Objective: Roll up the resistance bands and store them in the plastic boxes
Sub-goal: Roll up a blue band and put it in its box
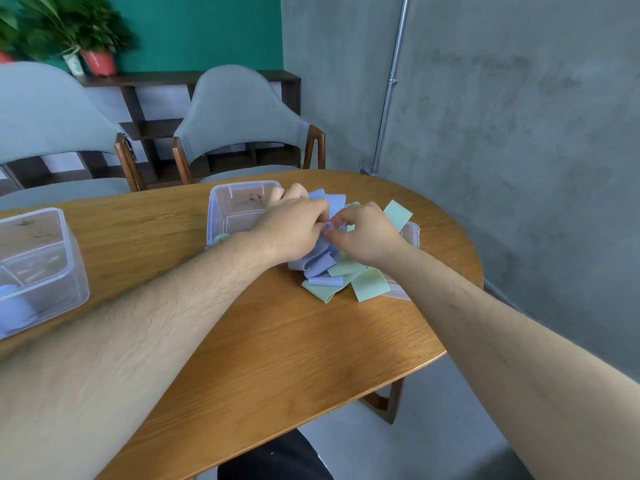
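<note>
A loose heap of resistance bands lies on the wooden table. A lilac-blue band is on top of pale green bands. My left hand and my right hand meet over the heap, and both pinch the blue band between curled fingers. A clear plastic box stands just behind my left hand. A second clear plastic box sits at the table's left edge with a blue roll inside. Under the heap on the right, a clear lid or box is mostly hidden.
Two grey upholstered chairs stand behind the table. A dark wooden shelf with potted plants is against the green wall. A grey concrete wall with a metal pipe runs close along the table's right end.
</note>
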{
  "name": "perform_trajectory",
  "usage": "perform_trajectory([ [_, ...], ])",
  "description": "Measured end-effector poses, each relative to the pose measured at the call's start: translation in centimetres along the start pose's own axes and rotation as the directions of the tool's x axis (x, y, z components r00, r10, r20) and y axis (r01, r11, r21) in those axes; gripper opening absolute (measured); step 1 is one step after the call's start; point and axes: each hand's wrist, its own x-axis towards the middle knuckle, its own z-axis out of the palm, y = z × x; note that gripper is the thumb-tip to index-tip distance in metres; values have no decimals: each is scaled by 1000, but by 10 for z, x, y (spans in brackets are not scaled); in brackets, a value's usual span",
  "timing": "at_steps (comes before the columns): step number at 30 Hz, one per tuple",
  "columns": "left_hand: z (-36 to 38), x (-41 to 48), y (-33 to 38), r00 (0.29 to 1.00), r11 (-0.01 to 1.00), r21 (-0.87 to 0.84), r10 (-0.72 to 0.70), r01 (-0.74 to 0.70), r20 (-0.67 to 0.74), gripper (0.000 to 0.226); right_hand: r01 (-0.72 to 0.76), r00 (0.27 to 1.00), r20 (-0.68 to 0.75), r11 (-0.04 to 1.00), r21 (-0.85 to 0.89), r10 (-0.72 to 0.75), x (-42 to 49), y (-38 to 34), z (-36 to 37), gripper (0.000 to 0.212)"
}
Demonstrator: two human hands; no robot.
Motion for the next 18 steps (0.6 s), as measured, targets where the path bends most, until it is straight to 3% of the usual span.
perform_trajectory([
  [3, -8, 2, 6, 976, 996, -42, 65, -76, -208, 6, 41, 987, -157, 995, 95, -26, 3, -1, -9, 11],
  [6, -13, 5, 12, 915, 967, -230, 7, -108, -403, 13, 82, 957, -289, 973, 214, -17, 2, -13, -28, 15],
  [9, -25, 12, 22, 912, 879, -456, -64, -140, -405, 14, 175, 901, -430, 957, 232, -61, 3, -27, -47, 20],
  [13, -55, 18, 44, 915, 676, -711, -135, -196, -381, 14, 338, 821, -537, 923, 183, -194, -1, -51, -71, 19],
  [15, -68, 18, 47, 889, 655, -725, -176, -214, -422, 16, 422, 786, -547, 897, 134, -288, -4, -61, -81, 21],
  [18, -88, 13, 43, 838, 709, -659, -181, -252, -515, 20, 499, 749, -574, 852, 160, -332, -9, -77, -96, 30],
])
